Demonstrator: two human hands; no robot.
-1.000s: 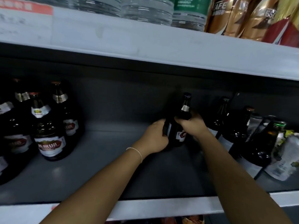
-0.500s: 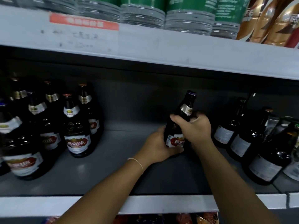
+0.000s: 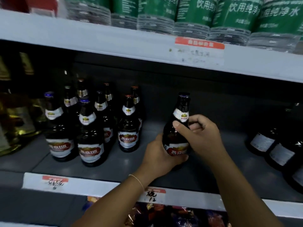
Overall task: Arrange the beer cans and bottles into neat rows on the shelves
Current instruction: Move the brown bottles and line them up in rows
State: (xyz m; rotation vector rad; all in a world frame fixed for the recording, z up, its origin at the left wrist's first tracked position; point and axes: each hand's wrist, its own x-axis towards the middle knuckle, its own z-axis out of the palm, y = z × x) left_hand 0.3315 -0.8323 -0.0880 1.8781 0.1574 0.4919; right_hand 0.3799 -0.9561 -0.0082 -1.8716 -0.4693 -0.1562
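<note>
A dark brown beer bottle (image 3: 177, 126) with a red and white label is held slightly tilted over the grey shelf (image 3: 114, 164). My left hand (image 3: 159, 157) grips its lower body from the left. My right hand (image 3: 202, 135) is wrapped round its shoulder and neck from the right. Several matching beer bottles (image 3: 128, 128) stand in rows to the left, a gap of bare shelf apart from the held one. Dark bottles (image 3: 268, 145) with their back labels showing stand at the far right.
Water bottles with green labels (image 3: 193, 15) fill the shelf above, whose white edge carries a price tag (image 3: 199, 51). Yellowish bottles (image 3: 14, 122) stand at the far left. The lower shelf edge bears handwritten tags (image 3: 151, 195), with coloured packets below.
Both hands have carried the bottle leftwards along the shelf, closer to the group of matching bottles. The view has swung left, and the bottles on the right have slid toward the frame's edge.
</note>
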